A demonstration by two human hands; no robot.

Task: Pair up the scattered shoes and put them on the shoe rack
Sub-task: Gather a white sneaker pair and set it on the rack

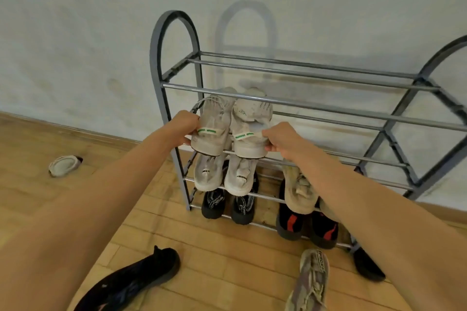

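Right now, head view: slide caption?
Left hand and right hand grip paired white sneakers on the shoe rack.

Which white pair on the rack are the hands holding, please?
The upper pair with green heel tabs; the lower white pair sits untouched below.

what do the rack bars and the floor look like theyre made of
Rack bars: probably metal tubing, polished, judging by the bright streaks along them. Floor: looks like wood planks, light and glossy, with visible seams and grain; could be laminate.

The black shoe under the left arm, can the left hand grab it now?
Probably not yet: the left hand grips a white shoe on the rack. Once it lets go, nothing seems to block the black shoe.
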